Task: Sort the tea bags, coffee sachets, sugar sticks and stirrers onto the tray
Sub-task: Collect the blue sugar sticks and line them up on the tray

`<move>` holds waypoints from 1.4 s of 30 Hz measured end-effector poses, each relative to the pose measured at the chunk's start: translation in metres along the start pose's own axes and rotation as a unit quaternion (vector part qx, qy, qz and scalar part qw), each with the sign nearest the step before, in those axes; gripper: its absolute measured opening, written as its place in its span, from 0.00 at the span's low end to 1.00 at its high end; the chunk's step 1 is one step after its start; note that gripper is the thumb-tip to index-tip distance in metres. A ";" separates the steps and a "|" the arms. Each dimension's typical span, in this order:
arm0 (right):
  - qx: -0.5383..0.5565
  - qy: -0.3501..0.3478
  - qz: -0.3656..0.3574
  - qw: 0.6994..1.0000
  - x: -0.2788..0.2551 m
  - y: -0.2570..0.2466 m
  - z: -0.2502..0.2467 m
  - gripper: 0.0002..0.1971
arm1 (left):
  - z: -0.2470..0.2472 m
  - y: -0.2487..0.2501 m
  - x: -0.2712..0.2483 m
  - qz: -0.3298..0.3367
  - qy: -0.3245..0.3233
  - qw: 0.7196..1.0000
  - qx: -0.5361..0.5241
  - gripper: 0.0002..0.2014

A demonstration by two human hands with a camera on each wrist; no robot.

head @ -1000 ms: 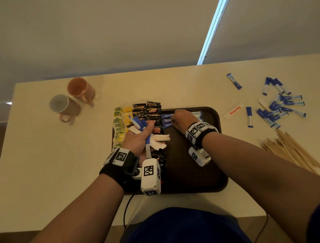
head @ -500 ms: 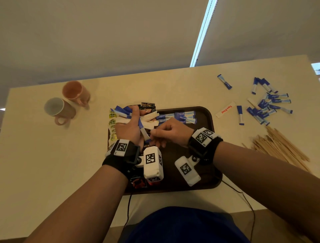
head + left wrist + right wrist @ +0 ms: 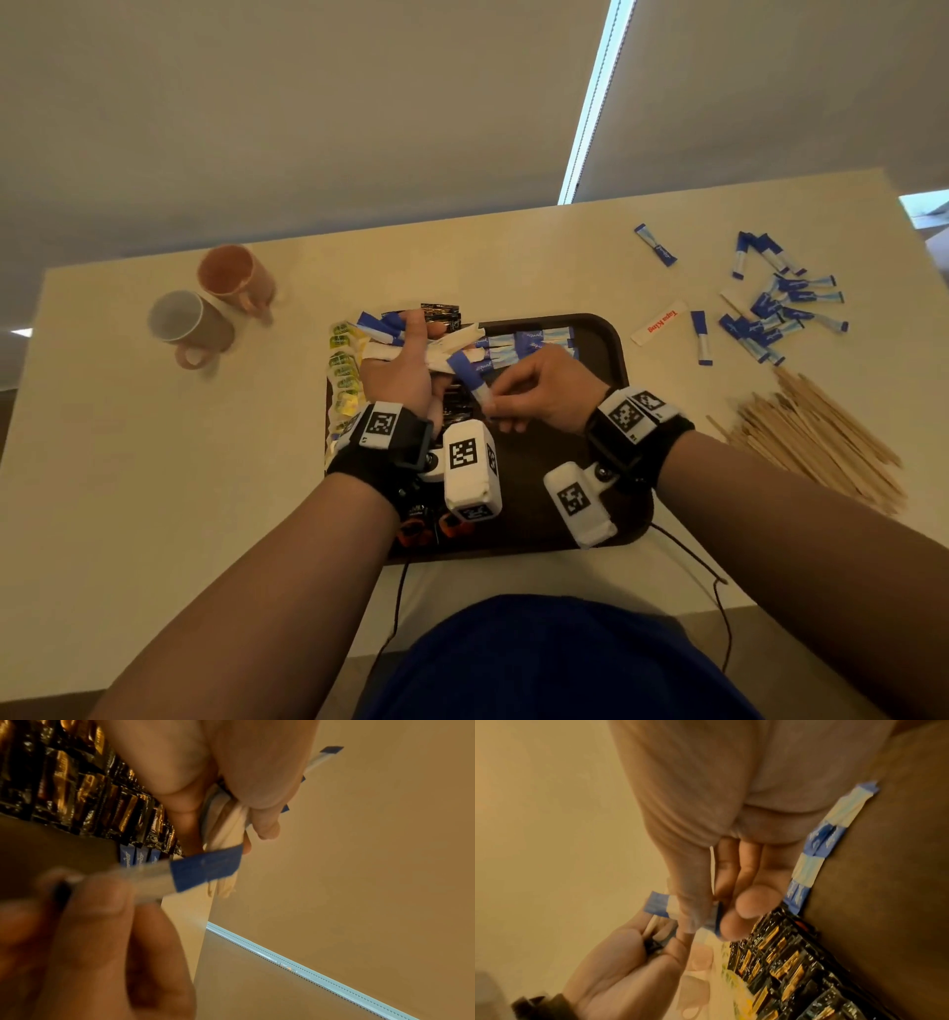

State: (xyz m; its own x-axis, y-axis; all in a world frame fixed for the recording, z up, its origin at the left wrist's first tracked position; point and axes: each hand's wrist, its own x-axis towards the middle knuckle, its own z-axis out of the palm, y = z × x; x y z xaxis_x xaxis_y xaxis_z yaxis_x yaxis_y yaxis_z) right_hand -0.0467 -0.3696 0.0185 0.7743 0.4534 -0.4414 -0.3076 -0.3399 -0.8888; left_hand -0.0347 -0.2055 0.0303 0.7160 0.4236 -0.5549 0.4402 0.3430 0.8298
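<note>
Right hand pinched blue sugar stick, slanting up-left into left hand clutching the bundle (tray's sugar row just beyond).

The coffee sachets looked like glossy, crinkled black-and-gold foil; the sugar sticks beside them were matt paper. The tray was dark and smooth, the worktop matt cream, the stirrers right of the tray bare wood
</note>
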 end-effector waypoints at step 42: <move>-0.266 0.112 -0.145 0.946 -0.008 -0.055 -0.009 0.11 | -0.038 0.008 -0.030 0.038 -0.311 0.918 0.242 0.02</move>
State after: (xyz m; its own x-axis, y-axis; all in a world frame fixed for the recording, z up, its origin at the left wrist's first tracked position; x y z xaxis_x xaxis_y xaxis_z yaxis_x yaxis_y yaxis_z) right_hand -0.0310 -0.3616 0.0717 0.8993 0.4262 -0.0980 0.2120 -0.6209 -0.7547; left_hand -0.0731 -0.1840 0.0508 0.8595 -0.1822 -0.4775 0.4569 -0.1447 0.8777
